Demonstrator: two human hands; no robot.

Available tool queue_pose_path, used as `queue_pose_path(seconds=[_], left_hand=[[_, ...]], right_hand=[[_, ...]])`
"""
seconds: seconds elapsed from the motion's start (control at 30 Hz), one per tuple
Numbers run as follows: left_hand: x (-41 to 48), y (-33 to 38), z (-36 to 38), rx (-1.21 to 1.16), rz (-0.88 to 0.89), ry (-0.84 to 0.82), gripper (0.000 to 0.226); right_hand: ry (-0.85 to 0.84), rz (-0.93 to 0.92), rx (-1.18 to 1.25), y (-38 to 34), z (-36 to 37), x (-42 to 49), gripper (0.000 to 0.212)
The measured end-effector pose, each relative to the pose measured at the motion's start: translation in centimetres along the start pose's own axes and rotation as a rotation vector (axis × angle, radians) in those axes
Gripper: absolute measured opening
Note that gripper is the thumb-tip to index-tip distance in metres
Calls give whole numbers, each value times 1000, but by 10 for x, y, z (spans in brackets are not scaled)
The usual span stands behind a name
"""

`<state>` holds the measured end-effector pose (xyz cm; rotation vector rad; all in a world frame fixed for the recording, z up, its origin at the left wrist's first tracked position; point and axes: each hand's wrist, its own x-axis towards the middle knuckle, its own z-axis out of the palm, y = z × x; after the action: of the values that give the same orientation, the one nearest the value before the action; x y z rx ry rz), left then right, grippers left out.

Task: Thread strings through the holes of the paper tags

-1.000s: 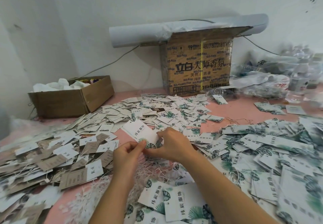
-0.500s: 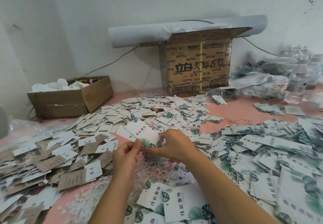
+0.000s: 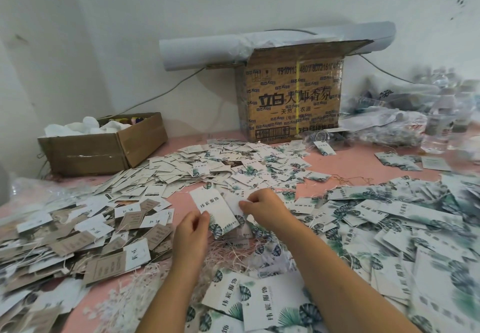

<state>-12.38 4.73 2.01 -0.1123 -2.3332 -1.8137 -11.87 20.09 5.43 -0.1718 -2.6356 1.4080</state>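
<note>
One tag (image 3: 215,206), left fingers (image 3: 203,218) below, right fingers (image 3: 246,204) beside

bottles (image 3: 441,125) at the table's (image 3: 363,161) far right corner are blurred; on the held tag (image 3: 210,205), hole and string are too small to tell.

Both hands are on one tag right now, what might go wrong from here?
1. The held tag is pinched only at its edges by the left hand and right hand; it may bend or slip.
2. The loose strings heaped beneath look tangled, so one pull may drag several.
3. If dropped, it could get lost among the similar tags around.
</note>
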Motion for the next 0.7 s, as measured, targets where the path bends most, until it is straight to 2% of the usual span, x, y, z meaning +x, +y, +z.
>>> queue_pose_path(seconds=[0.13,0.23,0.3,0.5,0.63,0.7], left_hand=[[1,-1,-3,-40,0,18,28],[2,-2,-3,-42,18,28,28],[2,-1,-3,-83,22,27,24],[0,4,-1,-138,31,-39,3],[0,4,0,-167,48,-14,44],[0,4,0,-232,43,33,42]], right_hand=[[161,35,236,1,-5,1,30],[45,82,570,-2,-10,-1,27],[-76,108,667,-4,-10,-3,22],[-181,89,521,-5,-4,-8,15],[-170,57,522,-4,-3,-5,18],[-131,46,538,-3,-1,-4,19]])
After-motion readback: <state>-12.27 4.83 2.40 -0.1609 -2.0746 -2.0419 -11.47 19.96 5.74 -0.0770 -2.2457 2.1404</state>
